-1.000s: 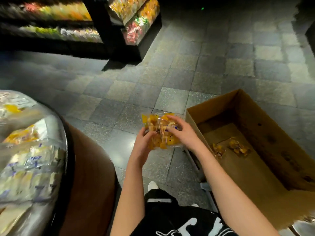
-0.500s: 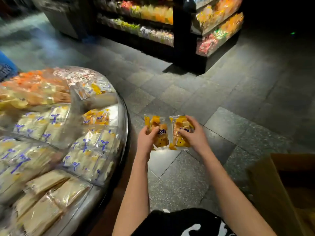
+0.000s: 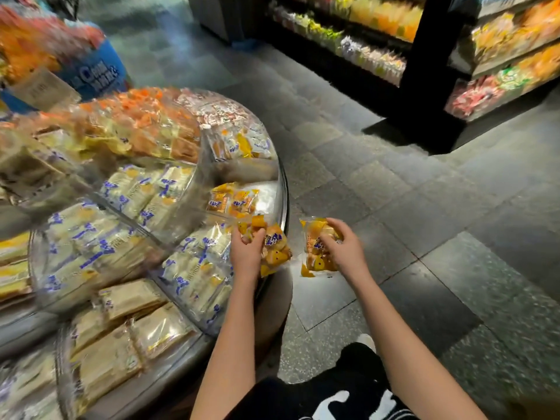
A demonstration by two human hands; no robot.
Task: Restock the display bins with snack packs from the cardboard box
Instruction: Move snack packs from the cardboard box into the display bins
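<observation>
A head camera looks down at a person's two bare arms in a dim shop. Each of the hands holds one clear snack pack of orange-yellow pieces with a blue label.

The left hand (image 3: 247, 247) has its fingers curled round the left pack (image 3: 274, 247), which hangs over the right rim of a round display stand (image 3: 285, 189). The right hand (image 3: 344, 248) grips the right pack (image 3: 315, 253) from its right side, out over the floor (image 3: 394, 207). That pack is just beside the stand and apart from the left pack. Both packs lie with their long axis running roughly near to far. The left one is tipped a little to the right at its near end.

The coming move probably turns on one bin (image 3: 268, 192), a wedge-shaped compartment just beyond the left hand and slightly to its left. It holds a few packs of the same orange kind and shows some bare shiny bottom. The left hand is the nearer. The right hand would have to cross leftward over the rim to reach it.

Clear dividers (image 3: 209, 165) split the stand into wedges. The near and left ones are full of pale packs (image 3: 194, 268) with blue lettering, and the far ones hold orange and mixed packs, much of it blurred. The floor is grey stone tile. Dark shelves (image 3: 430, 71) of bright bags stand at far right. The cardboard box is not in view.
</observation>
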